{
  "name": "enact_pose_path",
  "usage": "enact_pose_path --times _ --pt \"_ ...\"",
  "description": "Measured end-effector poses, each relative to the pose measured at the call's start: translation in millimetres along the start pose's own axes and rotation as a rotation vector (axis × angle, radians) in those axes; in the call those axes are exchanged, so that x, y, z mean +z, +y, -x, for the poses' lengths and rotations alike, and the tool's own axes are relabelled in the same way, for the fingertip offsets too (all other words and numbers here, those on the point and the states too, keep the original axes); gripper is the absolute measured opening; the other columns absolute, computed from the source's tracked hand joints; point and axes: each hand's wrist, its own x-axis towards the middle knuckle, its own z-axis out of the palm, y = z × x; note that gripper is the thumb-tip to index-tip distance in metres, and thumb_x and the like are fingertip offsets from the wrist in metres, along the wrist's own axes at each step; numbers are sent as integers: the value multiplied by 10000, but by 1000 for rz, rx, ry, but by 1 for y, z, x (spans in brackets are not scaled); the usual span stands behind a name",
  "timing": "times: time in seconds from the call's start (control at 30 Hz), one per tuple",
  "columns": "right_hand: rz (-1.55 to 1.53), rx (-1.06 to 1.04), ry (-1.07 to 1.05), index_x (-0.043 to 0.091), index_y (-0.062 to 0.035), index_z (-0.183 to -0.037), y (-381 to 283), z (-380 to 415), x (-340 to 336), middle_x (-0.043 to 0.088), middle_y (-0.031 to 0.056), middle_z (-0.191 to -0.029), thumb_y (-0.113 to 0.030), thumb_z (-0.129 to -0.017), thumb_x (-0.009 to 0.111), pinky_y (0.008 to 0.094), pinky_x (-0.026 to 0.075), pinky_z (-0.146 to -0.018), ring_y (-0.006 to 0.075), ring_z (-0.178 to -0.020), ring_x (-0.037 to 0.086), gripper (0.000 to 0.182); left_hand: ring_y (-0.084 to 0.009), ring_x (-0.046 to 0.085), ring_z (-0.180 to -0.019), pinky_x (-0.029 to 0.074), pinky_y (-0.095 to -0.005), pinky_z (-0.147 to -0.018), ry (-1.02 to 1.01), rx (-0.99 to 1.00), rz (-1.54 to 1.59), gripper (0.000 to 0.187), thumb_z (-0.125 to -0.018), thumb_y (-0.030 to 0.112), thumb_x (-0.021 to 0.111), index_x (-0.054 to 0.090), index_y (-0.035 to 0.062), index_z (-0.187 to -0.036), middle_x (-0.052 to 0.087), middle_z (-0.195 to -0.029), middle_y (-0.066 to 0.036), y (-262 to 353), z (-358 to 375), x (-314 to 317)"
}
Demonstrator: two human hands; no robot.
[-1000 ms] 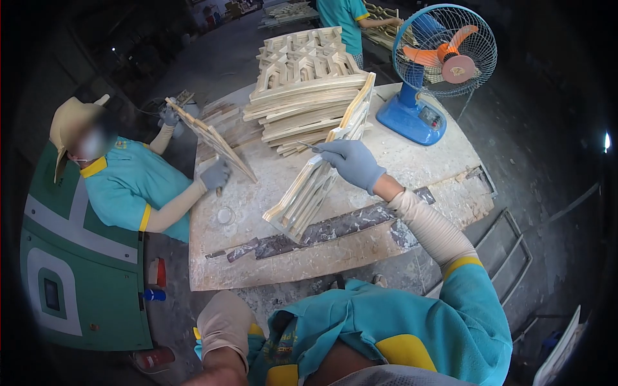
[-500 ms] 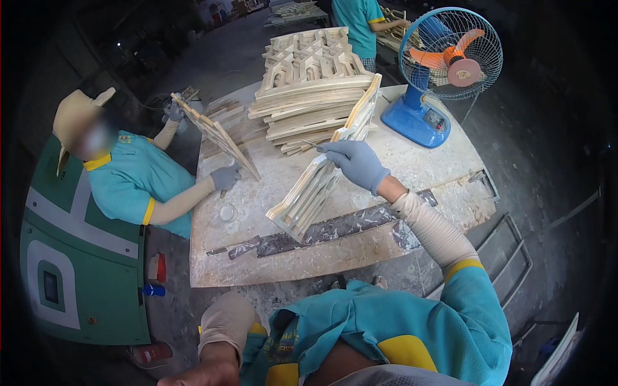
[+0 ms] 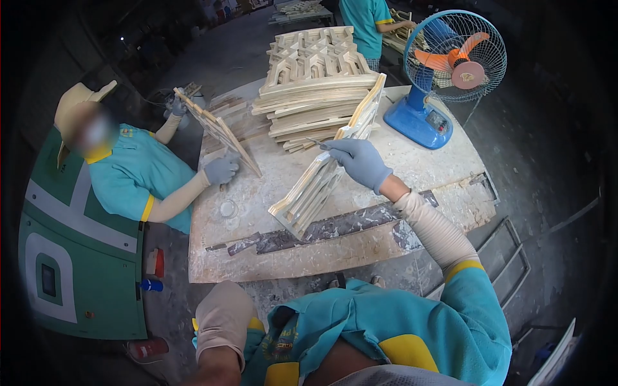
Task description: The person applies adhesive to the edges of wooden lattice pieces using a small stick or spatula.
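My right hand [image 3: 360, 164], in a grey glove, is closed at the upper edge of a pale wooden lattice panel [image 3: 306, 199], which stands tilted on edge over the table [image 3: 244, 270]. A thin, pointed tool [image 3: 317, 141] sticks out from between the same fingers. Of my left arm only the sleeve and bare wrist [image 3: 219, 363] show at the bottom edge; the hand itself is out of frame. Just beyond the panel rises a tall stack of similar lattice panels [image 3: 315, 96].
At left a co-worker [image 3: 138, 167] in grey gloves holds another lattice panel [image 3: 222, 135]. A blue fan [image 3: 418, 119] stands at the table's right back. A round clear object [image 3: 228, 208] and dark strips [image 3: 322, 228] lie on the table. Another person [image 3: 364, 29] is behind.
My left hand has dropped out of view at the bottom. My right hand and its panel hold nearly the same pose. The co-worker's near hand has shifted slightly up along their panel.
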Motion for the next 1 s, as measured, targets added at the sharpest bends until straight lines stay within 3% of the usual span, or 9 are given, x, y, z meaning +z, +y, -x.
enact_pose_path --times 0.43,0.5,0.53,0.57,0.63,0.73,0.77,0.9,1.0 --pt "-26 18 -9 728 -29 -1201 2 0 1 717 129 -812 -167 -989 624 312 523 -686 174 -679 634 274 -146 620 -980 517 -306 -883 -123 60 -190 170 -930 -86 553 584 17 -1062 627 -1074 -27 1 2 -5" --pt "-2 59 -24 737 -62 -1167 0 -1 -1 734 197 -1004 -214 -965 610 401 543 -826 363 -886 699 283 -136 642 -956 539 -301 -900 -155 10 103 183 -905 -63 599 589 21 -1067 637 -1047 -19 -6 2 -13" --pt "-4 43 -45 737 -62 -1167 3 -1 0 734 197 -1004 -214 -965 610 401 543 -826 363 -886 699 283 -134 677 -968 558 -283 -870 -20 249 320 205 -937 9 648 625 2 -1140 688 -1085 -43 -28 6 -12" --pt "-26 51 -37 734 -63 -1179 7 0 1 736 197 -993 -203 -968 607 386 543 -800 342 -848 700 283 -153 550 -949 528 -321 -819 155 23 274 70 -902 142 601 620 112 -842 562 -940 -8 21 13 -26" --pt "-69 19 -22 728 -46 -1205 10 0 3 730 155 -914 -165 -979 611 334 532 -723 230 -754 665 281 -114 567 -908 540 -293 -790 226 -43 177 49 -907 82 608 637 98 -871 590 -946 -14 -2 26 -23" --pt "-24 7 -34 713 -25 -1245 16 -1 3 708 93 -810 -141 -993 612 289 514 -670 127 -701 620 295 -280 683 -794 581 -383 -762 561 -1138 469 224 -1016 149 611 614 -15 -1170 684 -880 -146 -38 46 -4" --pt "-58 29 -50 711 -21 -1248 15 -3 2 700 95 -816 -130 -992 606 287 505 -662 127 -691 606 297 -293 702 -864 575 -404 -758 260 -1105 670 225 -1026 122 588 603 -44 -1178 699 -979 -180 -65 48 -9" --pt "-98 78 -114 700 -19 -1274 4 -2 1 669 56 -796 -114 -1000 591 265 483 -642 100 -676 567 310 -248 650 -850 546 -368 -762 186 -1114 1110 169 -1024 163 584 628 0 -1034 632 -1055 -130 -89 38 32" --pt "-158 134 -95 698 -8 -1276 4 -5 1 637 23 -748 -123 -1007 588 253 442 -591 79 -631 520 312 -144 694 -1009 562 -275 -856 183 -1085 1439 308 -966 125 697 637 -14 -1234 722 -1150 -82 -97 34 50"
